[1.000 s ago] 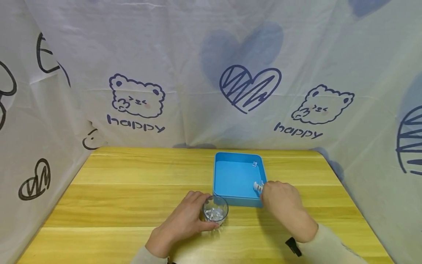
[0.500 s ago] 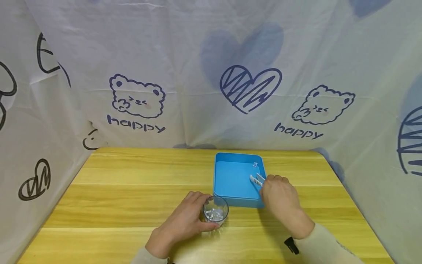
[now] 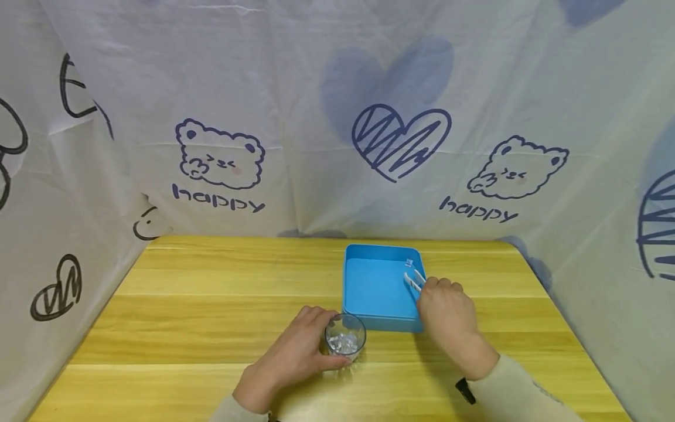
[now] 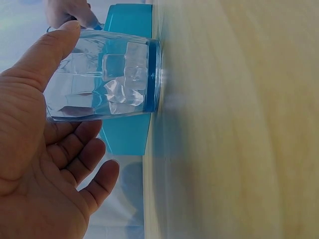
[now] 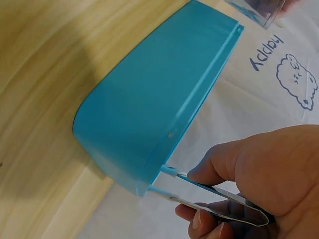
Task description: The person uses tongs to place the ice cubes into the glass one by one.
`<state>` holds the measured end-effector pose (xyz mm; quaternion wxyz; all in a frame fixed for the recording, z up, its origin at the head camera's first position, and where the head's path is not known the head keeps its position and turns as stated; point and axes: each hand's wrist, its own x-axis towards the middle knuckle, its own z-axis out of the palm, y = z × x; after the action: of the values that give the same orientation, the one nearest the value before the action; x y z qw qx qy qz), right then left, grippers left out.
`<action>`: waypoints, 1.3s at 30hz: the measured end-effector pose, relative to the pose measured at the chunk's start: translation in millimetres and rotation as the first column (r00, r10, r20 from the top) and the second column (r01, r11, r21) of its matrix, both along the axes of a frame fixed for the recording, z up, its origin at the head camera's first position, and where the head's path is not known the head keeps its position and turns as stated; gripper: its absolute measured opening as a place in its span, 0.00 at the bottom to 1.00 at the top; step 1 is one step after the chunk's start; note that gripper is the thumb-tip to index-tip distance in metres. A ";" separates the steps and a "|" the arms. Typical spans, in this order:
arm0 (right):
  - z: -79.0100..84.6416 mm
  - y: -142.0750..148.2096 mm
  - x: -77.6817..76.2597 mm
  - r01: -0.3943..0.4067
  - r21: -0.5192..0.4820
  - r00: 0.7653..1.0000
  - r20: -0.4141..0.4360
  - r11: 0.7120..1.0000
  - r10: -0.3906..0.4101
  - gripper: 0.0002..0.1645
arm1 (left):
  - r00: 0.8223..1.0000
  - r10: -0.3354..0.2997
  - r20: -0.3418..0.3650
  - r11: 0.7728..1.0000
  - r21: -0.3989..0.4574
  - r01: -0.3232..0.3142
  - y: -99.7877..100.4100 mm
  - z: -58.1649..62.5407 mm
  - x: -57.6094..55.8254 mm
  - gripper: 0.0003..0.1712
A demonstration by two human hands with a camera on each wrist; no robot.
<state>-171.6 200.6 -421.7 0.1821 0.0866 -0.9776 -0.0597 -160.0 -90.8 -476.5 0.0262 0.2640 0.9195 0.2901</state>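
My left hand (image 3: 297, 347) holds a clear drinking glass (image 4: 77, 82), its thumb along the near side by the rim and its fingers partly hidden behind. Several clear, ice-like cubes (image 4: 127, 72) sit in the bottom of the glass. In my right hand (image 3: 448, 310) is a pair of small tongs (image 5: 202, 185), pinched between thumb and fingers with the two arms spread. Their tips reach over the right side of a blue tray (image 3: 383, 323). Just beyond the tips, a clear cube (image 3: 409, 263) lies near the tray's back right corner. Nothing shows between the tips.
The tray stands on a yellow wood-grain table (image 3: 227, 293), with the glass close to its front left corner. A white printed cloth (image 3: 306, 170) hangs behind the table and along both sides.
The tongs have spread and moved backward inside the tray, from its front right part toward the clear cube. My left hand and the glass have stayed put.
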 end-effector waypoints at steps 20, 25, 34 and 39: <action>-8.7 1.3 -13.2 -0.004 0.013 1.000 -0.015 1.000 0.004 0.12 | 1.000 -0.001 0.000 1.000 0.008 0.001 -0.2 -0.5 0.1 0.51; -13.6 -0.2 -23.8 0.008 0.037 1.000 0.016 0.999 -0.008 0.13 | 1.000 -0.004 -0.001 1.000 0.006 0.004 0.0 -1.2 -0.4 0.52; -26.3 1.6 -41.3 0.088 -0.024 0.991 0.104 0.996 -0.086 0.11 | 1.000 0.001 0.002 1.000 -0.001 -0.001 0.1 -1.6 0.8 0.52; -29.5 2.5 -41.2 0.080 -0.038 0.993 0.093 0.996 -0.076 0.10 | 1.000 0.001 0.007 1.000 0.005 -0.001 -0.1 -0.8 0.6 0.52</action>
<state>-212.8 203.1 -451.2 0.1365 0.0470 -0.9886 -0.0425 -159.4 -90.9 -477.3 0.0287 0.2627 0.9188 0.2932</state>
